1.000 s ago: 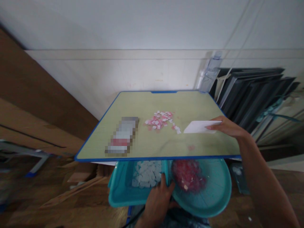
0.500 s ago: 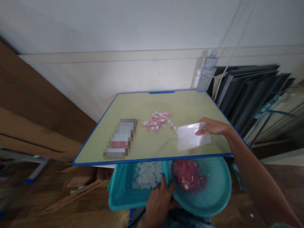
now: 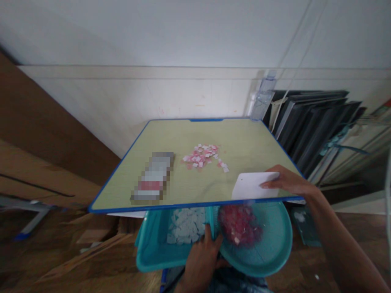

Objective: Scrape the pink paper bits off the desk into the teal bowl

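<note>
My right hand [image 3: 285, 180] pinches a white plastic scraper [image 3: 249, 185] between thumb and fingers, low over the board's front edge. Below that edge, my left hand [image 3: 202, 254] grips where the teal rectangular basin [image 3: 143, 248] and the teal round basket [image 3: 278, 246] meet, its index finger lying along the rim. White flat pieces [image 3: 186, 226] fill part of the basin. In the basket lies a heap of red-pink pieces [image 3: 241, 228]. A loose cluster of small pink and white squares [image 3: 201, 155] is spread over the middle of the yellow-green board [image 3: 171, 134].
A phone-like pixelated object [image 3: 152, 177] lies on the board's left. A clear bottle [image 3: 263, 97] stands at the back right corner, against the wall. Dark panels [image 3: 311, 118] lean at the right. Cardboard [image 3: 51, 183] stands left, and a teal container [image 3: 307, 226] is on the floor.
My right hand has drawn the scraper right and toward the board's front edge, away from the small squares. My left hand keeps its hold at the containers' rims.
</note>
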A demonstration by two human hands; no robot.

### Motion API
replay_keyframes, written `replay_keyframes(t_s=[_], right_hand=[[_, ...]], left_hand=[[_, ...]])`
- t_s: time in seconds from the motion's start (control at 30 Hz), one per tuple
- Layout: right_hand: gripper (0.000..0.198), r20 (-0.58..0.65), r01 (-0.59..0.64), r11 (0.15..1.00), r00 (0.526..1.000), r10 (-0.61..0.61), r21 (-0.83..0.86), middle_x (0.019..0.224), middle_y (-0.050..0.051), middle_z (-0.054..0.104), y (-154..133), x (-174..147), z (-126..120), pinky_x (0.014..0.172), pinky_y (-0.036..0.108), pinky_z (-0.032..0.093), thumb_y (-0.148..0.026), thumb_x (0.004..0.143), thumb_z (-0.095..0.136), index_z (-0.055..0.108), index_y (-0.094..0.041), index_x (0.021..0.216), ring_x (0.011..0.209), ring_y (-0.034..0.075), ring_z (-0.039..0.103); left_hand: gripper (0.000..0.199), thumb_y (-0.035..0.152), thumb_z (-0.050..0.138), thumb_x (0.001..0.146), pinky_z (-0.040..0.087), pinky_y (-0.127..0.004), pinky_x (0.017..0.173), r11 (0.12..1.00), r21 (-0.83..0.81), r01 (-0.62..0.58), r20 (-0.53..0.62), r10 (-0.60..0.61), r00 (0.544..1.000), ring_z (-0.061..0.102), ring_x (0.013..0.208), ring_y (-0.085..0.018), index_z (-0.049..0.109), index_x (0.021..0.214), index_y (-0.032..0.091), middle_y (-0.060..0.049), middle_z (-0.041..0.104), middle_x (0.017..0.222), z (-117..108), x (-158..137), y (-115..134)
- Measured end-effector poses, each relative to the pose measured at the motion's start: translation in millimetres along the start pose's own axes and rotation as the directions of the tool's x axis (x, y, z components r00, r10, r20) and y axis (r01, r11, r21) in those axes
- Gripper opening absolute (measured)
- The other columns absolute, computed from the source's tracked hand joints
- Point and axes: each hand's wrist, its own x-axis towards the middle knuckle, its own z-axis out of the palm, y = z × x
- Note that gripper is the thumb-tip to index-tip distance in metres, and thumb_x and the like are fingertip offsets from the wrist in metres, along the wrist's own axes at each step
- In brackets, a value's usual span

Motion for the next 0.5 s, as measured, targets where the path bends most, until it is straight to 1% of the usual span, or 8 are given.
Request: replay_keyframes(t_s=[0.1,0.17,0.23,0.3,0.37,0.43,0.5], right_hand=[[0.037,-0.022,0.018,0.999,1.000,-0.019,-0.051,0.048,-0.003,0.050,-2,-13,6,0.043,0.021,0.029,-0.046,0.068,0.062,0.065,-0.010,0.061,0.046,0.009,0.042],[0.038,-0.025,0.033,0.998,0.999,-0.035,-0.058,0.053,0.000,0.057,-4,-20,11,0.044,0.021,0.033,-0.046,0.071,0.059,0.069,-0.010,0.069,0.049,0.011,0.047],[0.039,-0.020,0.063,0.997,0.998,-0.064,-0.048,0.066,0.004,0.067,-5,-27,13,0.050,0.024,0.041,-0.046,0.074,0.057,0.071,-0.010,0.083,0.057,0.015,0.056],[0.041,-0.005,0.099,0.994,0.995,-0.100,-0.047,0.081,0.007,0.071,-7,-33,13,0.059,0.026,0.046,-0.045,0.076,0.056,0.070,-0.012,0.096,0.068,0.020,0.061],[0.040,0.032,0.137,0.989,0.990,-0.135,-0.064,0.086,0.008,0.071,-9,-36,9,0.065,0.028,0.048,-0.044,0.078,0.054,0.070,-0.013,0.097,0.075,0.022,0.064],[0.038,0.051,0.162,0.982,0.986,-0.157,-0.095,0.086,0.008,0.072,-10,-36,2,0.067,0.028,0.049,-0.044,0.079,0.054,0.071,-0.015,0.096,0.077,0.023,0.065],[0.039,-0.012,0.169,0.976,0.985,-0.172,-0.138,0.087,0.008,0.072,-13,-31,-3,0.069,0.030,0.050,-0.045,0.078,0.054,0.071,-0.015,0.095,0.078,0.024,0.065]], left_hand=[[0.067,0.045,0.064,0.068,0.048,-0.042,0.077,1.000,0.001,-0.003,-0.019,0.003,1.000,0.058,0.097,-0.030,0.038,0.127,0.030,-0.021,0.026,0.138,1,0,0],[0.065,0.044,0.065,0.068,0.048,-0.042,0.077,1.000,0.001,-0.002,-0.025,0.002,1.000,0.058,0.097,-0.029,0.040,0.126,0.030,-0.020,0.026,0.137,1,0,0],[0.063,0.045,0.064,0.068,0.048,-0.041,0.077,1.000,-0.005,0.001,-0.017,-0.001,1.000,0.058,0.096,-0.029,0.041,0.125,0.030,-0.020,0.027,0.137,0,0,0],[0.064,0.045,0.064,0.068,0.048,-0.042,0.078,1.000,-0.015,0.001,-0.006,-0.001,1.000,0.059,0.095,-0.028,0.041,0.125,0.031,-0.019,0.027,0.138,-1,-1,0],[0.065,0.046,0.064,0.068,0.048,-0.042,0.078,1.000,-0.021,-0.005,-0.001,0.005,1.000,0.058,0.096,-0.029,0.040,0.126,0.031,-0.019,0.025,0.139,-3,-2,0],[0.066,0.045,0.064,0.068,0.048,-0.042,0.078,1.000,-0.020,-0.005,0.003,0.005,1.000,0.057,0.098,-0.029,0.039,0.127,0.031,-0.020,0.024,0.140,-3,-2,0],[0.067,0.045,0.065,0.068,0.048,-0.041,0.078,1.000,-0.022,0.000,0.016,0.000,1.000,0.057,0.098,-0.029,0.038,0.128,0.032,-0.020,0.024,0.140,-3,-2,0]])
